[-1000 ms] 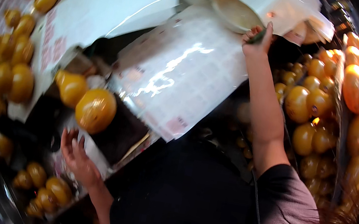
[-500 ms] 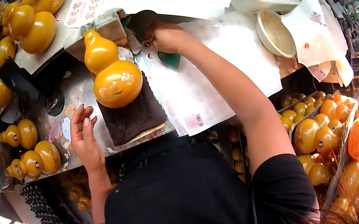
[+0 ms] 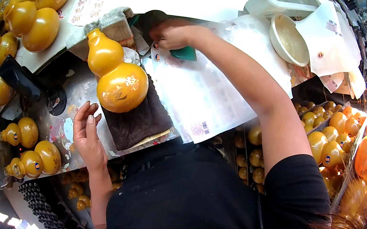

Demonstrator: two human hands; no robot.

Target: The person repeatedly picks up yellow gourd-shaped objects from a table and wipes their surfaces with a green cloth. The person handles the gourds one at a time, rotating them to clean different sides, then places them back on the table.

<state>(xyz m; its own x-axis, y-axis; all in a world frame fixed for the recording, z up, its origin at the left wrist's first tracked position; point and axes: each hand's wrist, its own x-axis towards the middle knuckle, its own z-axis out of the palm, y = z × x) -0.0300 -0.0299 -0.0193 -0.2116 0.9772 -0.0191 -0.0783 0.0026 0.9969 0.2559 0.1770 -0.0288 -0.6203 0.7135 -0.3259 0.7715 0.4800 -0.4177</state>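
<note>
A large glossy yellow gourd-shaped bottle (image 3: 122,87), with pale markings on its round bottom, lies on a folded dark brown cloth (image 3: 148,123) at the table edge. Its neck points to the far left. Below it my left hand (image 3: 90,140) hovers, palm up and fingers apart, holding nothing. Across the table my right hand (image 3: 175,34) is closed, fingertips down at the upper left corner of a white sheet of transfers (image 3: 195,102). Whatever is between those fingers is hidden. A green piece (image 3: 184,53) shows just under that hand, and a grey rag (image 3: 110,27) lies left of it.
More yellow gourd bottles (image 3: 42,30) stand along the left. A black stand (image 3: 22,78) is nearer. At the far right are a cream bowl (image 3: 289,40) and a clear plastic tub (image 3: 284,3). Crates of gourd bottles (image 3: 332,151) fill the right side.
My right hand has shifted slightly right at the sheet's corner, its arm bending a little more. The left hand stays open in nearly the same place. The view has moved slightly.
</note>
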